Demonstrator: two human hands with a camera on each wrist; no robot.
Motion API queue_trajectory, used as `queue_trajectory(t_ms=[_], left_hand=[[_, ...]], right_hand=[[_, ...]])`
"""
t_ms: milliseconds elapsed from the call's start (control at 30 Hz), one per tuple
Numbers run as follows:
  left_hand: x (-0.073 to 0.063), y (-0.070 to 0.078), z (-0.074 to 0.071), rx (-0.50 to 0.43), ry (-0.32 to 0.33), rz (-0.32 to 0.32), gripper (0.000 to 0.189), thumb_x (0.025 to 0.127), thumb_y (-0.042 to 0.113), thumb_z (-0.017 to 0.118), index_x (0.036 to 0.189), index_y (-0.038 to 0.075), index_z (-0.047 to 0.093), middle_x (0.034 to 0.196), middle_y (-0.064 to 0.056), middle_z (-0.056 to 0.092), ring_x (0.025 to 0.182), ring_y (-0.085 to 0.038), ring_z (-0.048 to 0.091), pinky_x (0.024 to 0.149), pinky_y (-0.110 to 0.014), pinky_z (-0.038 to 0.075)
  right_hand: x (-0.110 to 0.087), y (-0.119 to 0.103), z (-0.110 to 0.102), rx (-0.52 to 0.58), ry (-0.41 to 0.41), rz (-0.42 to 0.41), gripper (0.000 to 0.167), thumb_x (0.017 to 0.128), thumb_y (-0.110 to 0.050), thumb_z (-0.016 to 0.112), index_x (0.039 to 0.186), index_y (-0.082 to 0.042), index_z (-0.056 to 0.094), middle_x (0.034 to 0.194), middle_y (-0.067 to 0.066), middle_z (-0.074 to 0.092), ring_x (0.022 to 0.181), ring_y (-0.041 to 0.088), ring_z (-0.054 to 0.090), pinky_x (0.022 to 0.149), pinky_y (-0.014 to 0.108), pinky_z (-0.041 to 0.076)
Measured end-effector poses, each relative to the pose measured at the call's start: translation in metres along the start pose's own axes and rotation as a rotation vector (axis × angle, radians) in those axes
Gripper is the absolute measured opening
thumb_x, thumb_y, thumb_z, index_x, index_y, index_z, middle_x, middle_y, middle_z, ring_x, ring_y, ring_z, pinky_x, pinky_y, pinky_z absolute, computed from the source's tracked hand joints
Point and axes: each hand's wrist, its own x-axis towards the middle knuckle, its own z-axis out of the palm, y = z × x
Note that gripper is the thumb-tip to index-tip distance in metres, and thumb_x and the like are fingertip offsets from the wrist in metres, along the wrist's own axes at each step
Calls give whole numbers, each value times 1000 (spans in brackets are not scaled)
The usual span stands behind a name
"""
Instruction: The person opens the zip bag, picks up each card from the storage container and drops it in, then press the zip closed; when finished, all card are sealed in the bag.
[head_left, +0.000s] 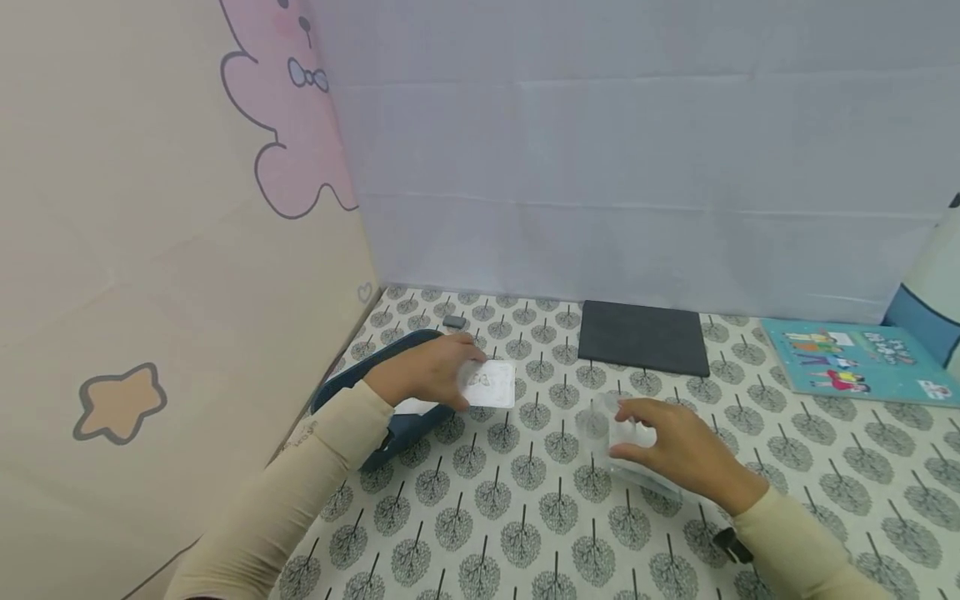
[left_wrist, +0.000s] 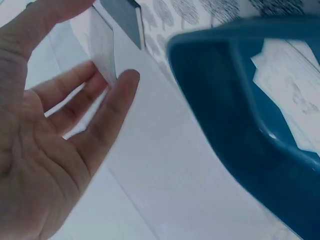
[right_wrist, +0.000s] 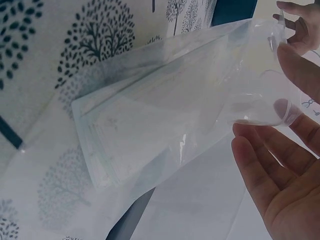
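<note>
In the head view my left hand (head_left: 435,371) pinches a white card (head_left: 495,385) with faint printing, above the right side of a dark blue basket (head_left: 408,433). The left wrist view shows the card (left_wrist: 103,47) between thumb and fingertips, with more white cards (left_wrist: 292,87) lying inside the basket (left_wrist: 210,115). My right hand (head_left: 678,446) grips a clear plastic bag (head_left: 598,437) near its mouth. A stack of white cards (right_wrist: 135,127) sits inside that bag in the right wrist view, seen through the plastic.
A black flat pad (head_left: 642,337) lies at the back of the tree-patterned table, with a teal illustrated book (head_left: 862,362) to its right. A small grey block (head_left: 453,321) rests behind the basket. Wall hangings border the left and back.
</note>
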Motion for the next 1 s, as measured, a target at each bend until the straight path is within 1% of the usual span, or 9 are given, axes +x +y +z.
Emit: queue_trajectory(t_ms=[100,167,233,400,467,600,667,800,1000], left_hand=[[4,14,4,72,60,-5,71,67,26,92,129,7,65,117,-4,58,93,-18,57,79,-33,53],[8,24,7,106,94,-7,70,66,26,92,128,7,65,110,-3,58,90,-17,56,75,-31,53],[11,35,11,115,106,-10,71,65,26,92,128,8,65,110,-2,59,91,-17,56,75,-30,53],[18,64,17,89,101,-4,72,62,27,94,127,9,66,108,-1,59,90,-17,56,73,-28,53],[19,75,22,107,116,3,72,62,28,94,126,9,66,107,-1,58,89,-17,56,71,-26,52],[19,93,36,161,163,30,72,64,32,91,126,7,64,112,-4,58,91,-17,56,69,-24,51],[18,99,44,175,178,42,70,65,33,90,124,6,64,114,-5,58,92,-18,55,69,-23,51],[21,109,52,186,183,60,68,64,33,91,120,5,65,107,-4,57,89,-17,54,69,-23,51],[28,116,58,208,119,67,61,64,37,94,112,8,69,101,-2,58,84,-15,52,65,-22,49]], right_hand=[[1,0,0,0,-1,8,40,79,-34,86,110,-11,72,114,3,71,93,23,66,76,44,55],[1,0,0,0,-5,12,40,80,-35,85,110,-12,72,114,2,71,93,23,66,75,43,55],[2,0,0,-2,-7,13,41,80,-35,85,110,-12,72,114,3,71,93,23,66,75,43,55],[3,0,1,2,-1,12,42,80,-36,85,111,-11,72,118,6,70,93,24,66,76,45,55],[3,0,1,9,-1,10,42,80,-37,85,111,-11,72,120,8,70,93,24,67,77,45,55],[3,-2,2,17,-5,9,42,80,-37,85,111,-11,72,122,10,69,93,24,66,76,45,55],[3,-2,2,19,-3,10,41,80,-36,85,110,-11,73,122,10,69,93,24,66,76,45,55],[3,-2,2,16,20,5,41,79,-36,86,110,-11,73,120,9,70,92,23,67,76,44,55],[2,1,8,52,21,-19,42,79,-36,85,111,-13,72,120,9,70,95,24,67,79,45,56]])
